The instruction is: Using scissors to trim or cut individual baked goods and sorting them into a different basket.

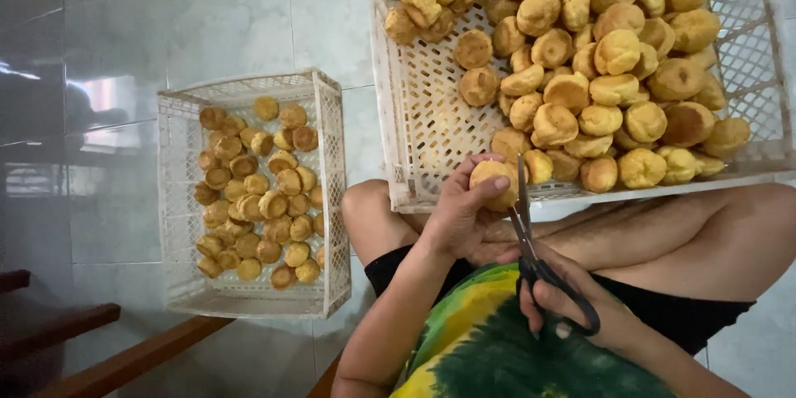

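Two white plastic lattice crates sit on the grey tiled floor. Large crate [414, 116] rests against the seated person's crossed legs, heaped with golden cream puff shells [597, 75], too many and too piled to count, several dozen at least. Small crate [327, 199], left of the large one, holds flatter, browner puffs [257, 199] in roughly one layer, about forty.

Left hand [460, 215], just in front of the large crate's near rim, pinches one puff [493, 181] between thumb and curled fingers. Right hand [572, 303], nearer the body, is closed through the black loops of one pair of scissors [531, 232]; the blades point up and lie right against the held puff. Whether they are parted, cannot tell from this angle.

Risks, as judged: blade tips sit close to the left thumb, so a slip could nick it. Too firm a pinch could crush the hollow shell. The large crate tilts on the legs; a knee shift could spill puffs.
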